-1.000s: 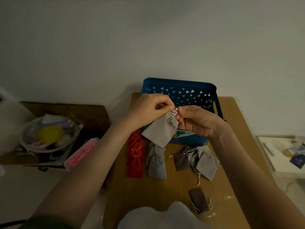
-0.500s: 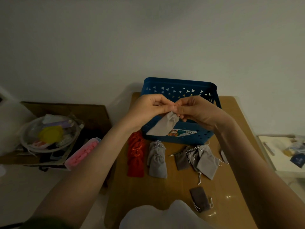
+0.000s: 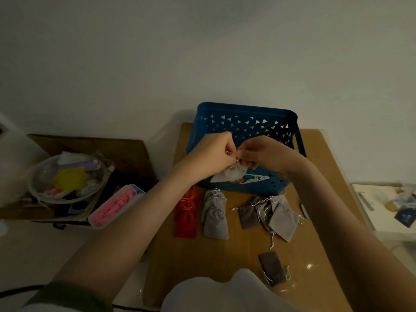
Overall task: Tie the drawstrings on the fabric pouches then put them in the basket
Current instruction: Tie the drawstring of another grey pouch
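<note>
On the brown wooden worktop [image 3: 225,255], centre frame, before the blue perforated plastic basket [image 3: 247,122], the left hand [image 3: 211,154] and right hand [image 3: 265,154], fingers curled, pinch the neck of a pale grey fabric pouch [image 3: 229,173]. Its cords, hidden, seem held there; pull both evenly to seat the knot.

Both forearms are bare back from the fingers [image 3: 227,151]. Far up the arm from the left hand [image 3: 211,154], a dark green sleeve [image 3: 67,297] begins. A pale whitish garment [image 3: 225,293] covers the torso.
</note>
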